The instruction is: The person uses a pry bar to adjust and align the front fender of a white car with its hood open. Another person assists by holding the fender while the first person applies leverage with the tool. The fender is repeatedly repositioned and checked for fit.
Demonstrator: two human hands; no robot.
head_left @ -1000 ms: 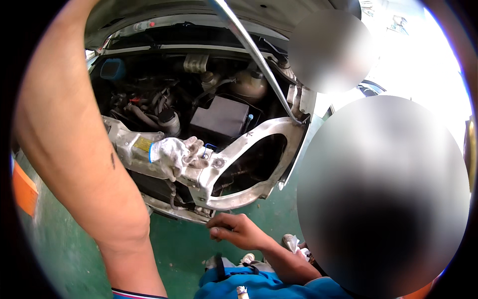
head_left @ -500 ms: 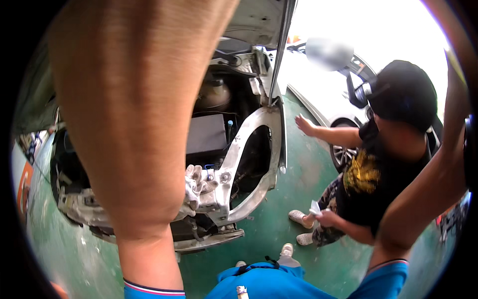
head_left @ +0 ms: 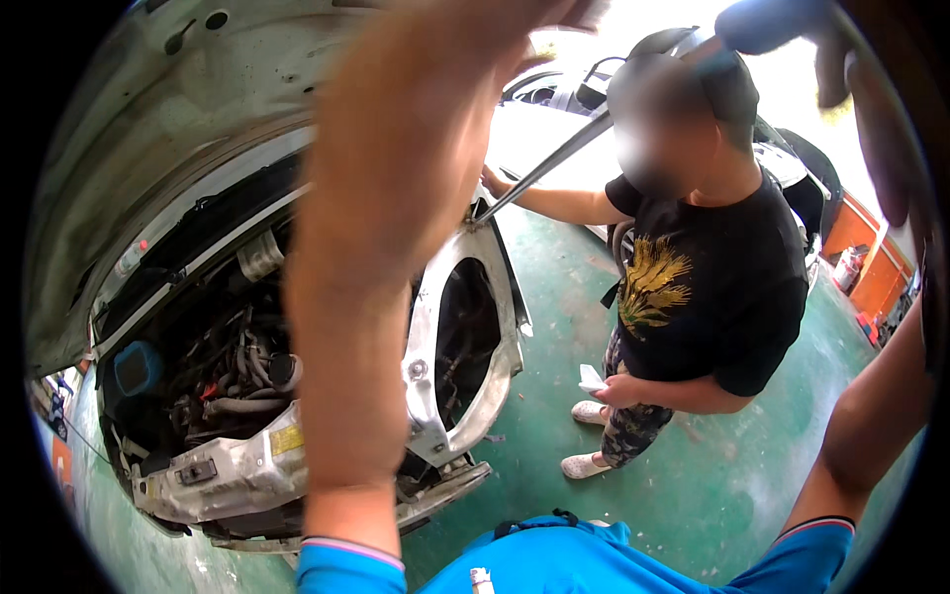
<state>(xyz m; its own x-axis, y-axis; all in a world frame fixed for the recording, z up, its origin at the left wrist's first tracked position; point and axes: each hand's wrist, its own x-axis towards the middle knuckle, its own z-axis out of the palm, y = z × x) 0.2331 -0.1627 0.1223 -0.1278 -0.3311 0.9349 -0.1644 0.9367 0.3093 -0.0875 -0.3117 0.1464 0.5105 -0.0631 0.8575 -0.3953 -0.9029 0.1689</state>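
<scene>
Slim silver metal rod [head_left: 559,159] seen slanting up from the upper corner of the bare white metal headlight frame [head_left: 427,342]. Left hand [head_left: 539,18] held high above the frame, right hand [head_left: 876,129] farther right; whether either is gripping cannot be told. Rod's foot should be kept seated, sideways pushes avoided.

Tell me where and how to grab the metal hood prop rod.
I'd grip the metal hood prop rod around its bare shaft, above the lower end, coming from the camera wearer's side: it looks slim and straight, slants up rightward from the car's white front frame, and the co-worker's forearm lies beyond it.
</scene>
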